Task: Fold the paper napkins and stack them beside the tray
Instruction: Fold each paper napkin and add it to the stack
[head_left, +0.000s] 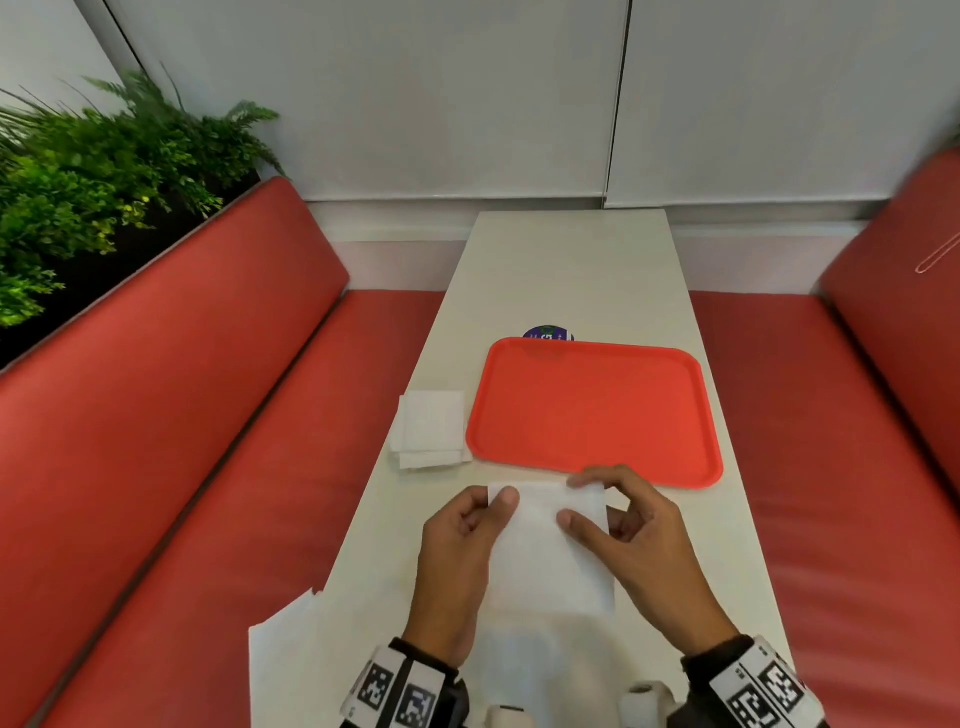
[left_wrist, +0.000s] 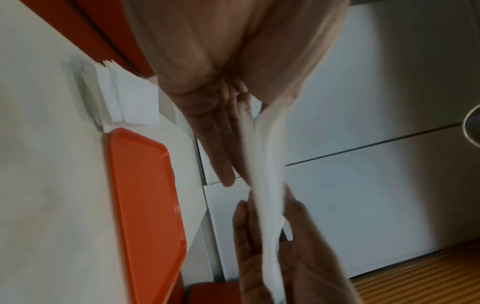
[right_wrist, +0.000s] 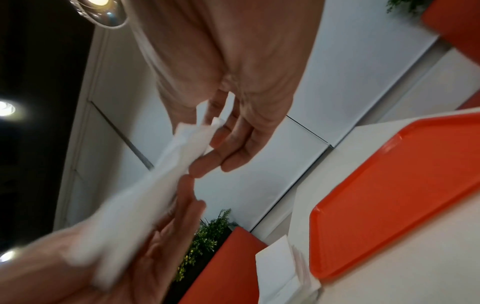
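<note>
I can't read any words here; the round purple sticker (head_left: 548, 333) past my hands, behind the tray (head_left: 675, 467), is too blurred.

The napkin (head_left: 550, 545) pinched in my left hand (head_left: 457, 561) and right hand (head_left: 639, 551) is thin white paper, matt and soft, slightly limp. Left of centre, the stack of folded napkins (head_left: 431, 431) shows the same matt paper with layered edges. The tray (head_left: 592, 415) at centre looks like smooth orange-red plastic with a faint sheen. The table (head_left: 566, 270) is a smooth, pale, matt surface. The bench cushions (head_left: 171, 364) on the left look like smooth red vinyl.
</note>
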